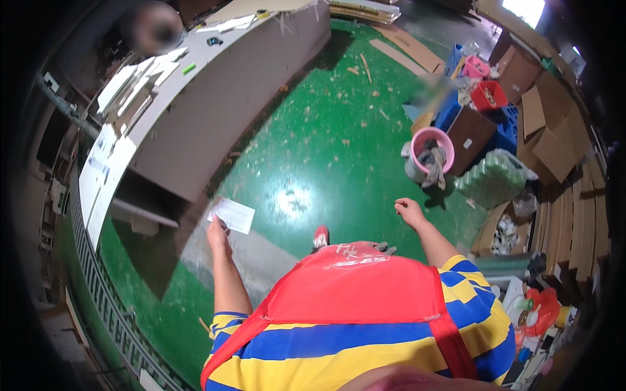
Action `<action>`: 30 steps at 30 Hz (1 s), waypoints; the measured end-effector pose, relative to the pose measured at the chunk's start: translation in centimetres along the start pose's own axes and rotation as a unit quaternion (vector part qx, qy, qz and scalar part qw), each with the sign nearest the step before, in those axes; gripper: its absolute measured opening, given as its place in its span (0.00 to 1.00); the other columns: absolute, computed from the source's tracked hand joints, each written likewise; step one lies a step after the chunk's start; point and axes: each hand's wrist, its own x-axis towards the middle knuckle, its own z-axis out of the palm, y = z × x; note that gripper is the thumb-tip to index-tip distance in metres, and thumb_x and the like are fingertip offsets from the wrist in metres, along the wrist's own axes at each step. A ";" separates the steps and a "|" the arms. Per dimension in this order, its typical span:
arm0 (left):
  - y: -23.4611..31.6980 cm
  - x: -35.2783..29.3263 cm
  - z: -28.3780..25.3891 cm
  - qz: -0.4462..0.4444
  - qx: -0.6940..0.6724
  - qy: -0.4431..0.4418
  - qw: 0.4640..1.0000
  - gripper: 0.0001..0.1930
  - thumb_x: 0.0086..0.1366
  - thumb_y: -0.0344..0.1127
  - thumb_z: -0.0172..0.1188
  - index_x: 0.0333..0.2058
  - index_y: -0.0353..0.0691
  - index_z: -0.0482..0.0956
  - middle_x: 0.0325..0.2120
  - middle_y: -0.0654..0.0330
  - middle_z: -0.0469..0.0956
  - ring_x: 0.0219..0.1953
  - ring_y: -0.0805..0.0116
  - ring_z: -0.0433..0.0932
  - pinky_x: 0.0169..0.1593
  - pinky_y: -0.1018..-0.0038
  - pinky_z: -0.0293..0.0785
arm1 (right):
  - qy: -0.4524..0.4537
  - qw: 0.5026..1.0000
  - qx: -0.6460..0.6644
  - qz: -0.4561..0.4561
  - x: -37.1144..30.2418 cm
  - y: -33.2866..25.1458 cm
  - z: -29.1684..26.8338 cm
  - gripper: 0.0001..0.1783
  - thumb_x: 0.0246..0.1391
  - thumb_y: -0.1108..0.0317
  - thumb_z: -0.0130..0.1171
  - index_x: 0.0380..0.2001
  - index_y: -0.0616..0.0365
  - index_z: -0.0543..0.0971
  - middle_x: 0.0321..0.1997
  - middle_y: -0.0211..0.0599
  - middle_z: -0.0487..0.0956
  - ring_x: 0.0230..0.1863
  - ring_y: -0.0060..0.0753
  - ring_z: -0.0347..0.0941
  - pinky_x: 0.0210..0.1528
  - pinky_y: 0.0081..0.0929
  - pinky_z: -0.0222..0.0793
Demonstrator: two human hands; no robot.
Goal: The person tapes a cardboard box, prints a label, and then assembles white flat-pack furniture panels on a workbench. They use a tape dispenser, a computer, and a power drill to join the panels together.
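Left of centre, the left hand [220, 236] grips a card [236, 215] in its fingers. Right of centre, the right hand [409, 211] curls, too small to tell if it holds anything. Handling the card seems the step; the next move calls for a steady pinch.

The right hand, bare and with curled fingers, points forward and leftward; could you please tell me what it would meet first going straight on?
Over the glossy green floor, the right hand would probably first meet the long bench's flat grey side panel, though depth is unclear.
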 end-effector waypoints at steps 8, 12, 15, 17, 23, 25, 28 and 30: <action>9.3 8.3 34.3 -0.006 0.180 -0.403 0.897 0.19 0.66 0.43 0.58 0.45 0.31 0.76 0.40 0.57 0.78 0.41 0.68 0.75 0.47 0.72 0.72 | -0.027 0.996 -0.054 0.071 13.3 1.4 -1.7 0.16 0.52 0.60 0.61 0.41 0.59 0.80 0.37 0.41 0.82 0.38 0.33 0.78 0.42 0.31 0.73; 14.7 13.3 49.7 0.039 0.141 -0.468 0.871 0.21 0.65 0.45 0.59 0.45 0.31 0.77 0.38 0.58 0.79 0.38 0.71 0.74 0.44 0.73 0.70 | -0.047 0.978 -0.091 0.181 16.3 10.0 -5.1 0.14 0.53 0.59 0.60 0.35 0.58 0.81 0.31 0.42 0.81 0.33 0.33 0.78 0.35 0.34 0.73; 18.6 18.8 60.9 0.073 0.094 -0.469 0.875 0.22 0.64 0.45 0.59 0.44 0.29 0.77 0.36 0.57 0.79 0.36 0.71 0.74 0.42 0.73 0.70 | -0.055 0.950 -0.089 0.293 23.3 12.7 -7.9 0.10 0.53 0.62 0.58 0.32 0.58 0.80 0.29 0.39 0.80 0.30 0.31 0.76 0.32 0.32 0.71; 20.4 22.6 64.5 0.036 0.153 -0.398 0.904 0.21 0.64 0.44 0.60 0.44 0.29 0.76 0.37 0.56 0.78 0.38 0.70 0.75 0.43 0.72 0.71 | -0.073 0.937 -0.090 0.329 30.0 12.2 -10.0 0.09 0.53 0.64 0.57 0.30 0.57 0.79 0.27 0.37 0.79 0.28 0.29 0.74 0.30 0.30 0.69; 27.6 32.2 76.9 -0.017 0.174 -0.325 0.929 0.18 0.66 0.43 0.58 0.44 0.32 0.77 0.38 0.57 0.78 0.37 0.70 0.75 0.42 0.74 0.73 | -0.003 0.966 0.096 0.241 61.4 8.7 -15.6 0.07 0.54 0.69 0.54 0.25 0.56 0.78 0.22 0.30 0.76 0.22 0.25 0.70 0.25 0.26 0.65; 28.7 35.6 80.0 -0.033 0.180 -0.278 0.943 0.18 0.67 0.44 0.56 0.43 0.32 0.77 0.37 0.59 0.78 0.38 0.71 0.75 0.42 0.73 0.73 | -0.031 0.982 0.165 0.084 75.5 -0.7 -17.7 0.08 0.57 0.66 0.57 0.33 0.59 0.80 0.25 0.31 0.78 0.24 0.23 0.73 0.28 0.26 0.70; 29.5 41.6 88.3 -0.002 0.118 -0.233 0.965 0.19 0.65 0.46 0.57 0.42 0.33 0.79 0.33 0.60 0.79 0.33 0.71 0.73 0.36 0.71 0.70 | 0.021 0.996 0.073 -0.050 92.1 -12.8 -22.4 0.12 0.58 0.68 0.57 0.45 0.60 0.77 0.30 0.30 0.79 0.30 0.20 0.74 0.32 0.19 0.69; 29.8 46.6 93.9 0.020 0.080 -0.196 0.977 0.20 0.65 0.46 0.57 0.43 0.32 0.79 0.33 0.58 0.80 0.32 0.70 0.75 0.37 0.70 0.71 | 0.028 0.996 0.053 -0.065 100.3 -20.7 -23.7 0.15 0.58 0.68 0.56 0.47 0.64 0.77 0.31 0.30 0.78 0.32 0.20 0.73 0.38 0.19 0.70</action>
